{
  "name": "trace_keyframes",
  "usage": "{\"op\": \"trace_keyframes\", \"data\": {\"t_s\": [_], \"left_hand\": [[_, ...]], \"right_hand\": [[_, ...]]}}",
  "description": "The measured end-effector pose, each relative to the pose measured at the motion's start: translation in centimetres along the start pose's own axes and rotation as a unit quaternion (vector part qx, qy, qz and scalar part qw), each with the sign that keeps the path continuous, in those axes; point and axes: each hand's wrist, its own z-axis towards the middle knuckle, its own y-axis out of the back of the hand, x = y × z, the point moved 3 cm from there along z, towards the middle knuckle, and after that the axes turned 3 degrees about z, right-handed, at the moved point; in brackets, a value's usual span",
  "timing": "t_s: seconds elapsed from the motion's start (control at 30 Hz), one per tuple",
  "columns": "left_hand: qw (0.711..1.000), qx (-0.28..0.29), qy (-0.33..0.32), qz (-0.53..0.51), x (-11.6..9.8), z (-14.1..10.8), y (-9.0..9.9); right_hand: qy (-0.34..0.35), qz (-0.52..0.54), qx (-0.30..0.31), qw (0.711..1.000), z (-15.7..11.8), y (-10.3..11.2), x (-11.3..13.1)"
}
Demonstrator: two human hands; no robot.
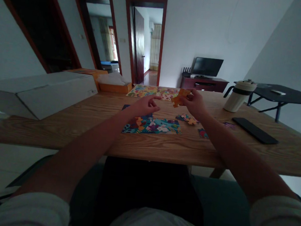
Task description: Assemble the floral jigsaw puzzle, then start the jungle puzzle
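Note:
Between the thumb and fingers of my right hand (pixel 195 103) is an orange-yellow puzzle piece (pixel 177 100), raised above the table. My left hand (pixel 146 106) hovers to its left with the fingers apart and nothing in them. Below the left hand lies a partly joined jigsaw puzzle (pixel 153 126), teal with a white rabbit and plants; the left forearm covers some of its upper left. Several loose puzzle pieces (pixel 188 119) lie in a small heap under the right hand. Another piece (pixel 203 133) sits beside the right forearm. Behind the hands is a colourful picture sheet (pixel 147 91).
A long white box (pixel 57 92) and an orange box (pixel 116 86) stand at the left. To the right are a white jug (pixel 239 96) with a black handle, a black flat object (pixel 254 130) and a purple item (pixel 229 124). A black folding table (pixel 286 95) is beyond.

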Motion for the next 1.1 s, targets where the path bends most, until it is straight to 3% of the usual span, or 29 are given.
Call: {"op": "trace_keyframes", "data": {"t_s": [0.1, 0.23, 0.37, 0.5, 0.7, 0.8, 0.9, 1.0, 1.1], "left_hand": [[0.998, 0.01, -0.015, -0.056, -1.8, 1.4, -2.4], [0.996, -0.058, -0.033, -0.055, -1.2, 1.2, -3.3], [0.996, -0.076, -0.046, 0.004, 0.7, 0.5, -3.4], [0.996, -0.08, -0.033, 0.028, 1.2, 0.2, -3.5], [0.999, -0.038, 0.001, 0.018, -0.3, 0.9, -5.5], [0.999, 0.04, -0.015, 0.004, -1.4, 2.3, -6.3], [0.991, 0.109, -0.01, -0.079, -2.1, 3.4, -5.8], [0.973, 0.073, 0.044, -0.213, -2.1, 3.4, -4.0], [0.976, 0.042, 0.046, -0.21, -2.0, 1.5, -2.0]], "right_hand": [[-0.006, 0.053, 0.061, 0.997, -1.2, -2.5, 1.1], [0.007, 0.086, 0.105, 0.991, -2.6, -3.0, 1.4], [0.091, -0.027, 0.084, 0.992, -3.5, -1.7, 2.4], [0.158, -0.176, 0.035, 0.971, -4.5, -1.1, 4.2], [0.188, -0.243, 0.029, 0.951, -5.2, -1.8, 4.6], [0.238, -0.236, 0.012, 0.942, -4.7, -1.4, 3.8], [0.276, -0.228, -0.013, 0.933, -4.2, -0.7, 2.8], [0.28, -0.235, -0.001, 0.931, -4.1, -0.8, 2.0], [0.275, -0.239, 0.054, 0.929, -5.0, -2.3, 1.8]]}}
